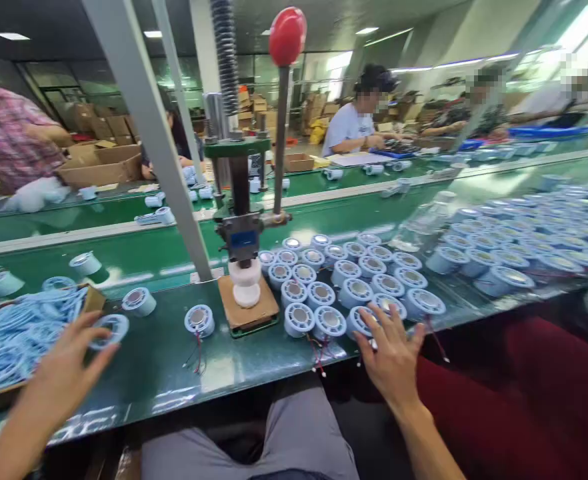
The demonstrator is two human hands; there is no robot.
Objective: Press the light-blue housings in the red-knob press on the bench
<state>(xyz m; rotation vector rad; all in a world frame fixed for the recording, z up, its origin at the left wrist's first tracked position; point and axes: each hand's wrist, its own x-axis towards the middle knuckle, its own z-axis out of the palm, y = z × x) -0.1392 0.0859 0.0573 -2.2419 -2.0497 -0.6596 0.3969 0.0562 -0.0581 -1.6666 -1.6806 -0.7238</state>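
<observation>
Between the thumb and fingers of my left hand (69,367) is a light blue plastic ring (111,331), held above the bench next to a box of similar rings (19,333). My right hand (391,353) has its fingers spread over the near edge of a group of light blue round housings (328,321), and its fingertips touch or hover over one of them. Thin red and dark wires trail from several housings. A single housing (199,320) with wires stands between my left hand and a hand press (244,240). A white round pad sits under the press ram.
The press has a red-knobbed lever (287,40) and a brown base plate (269,313). A grey slanted post (149,133) rises behind the bench. More housings (504,280) crowd the right side, beside a clear plastic bottle (427,223). Several people work across the green conveyor (139,250).
</observation>
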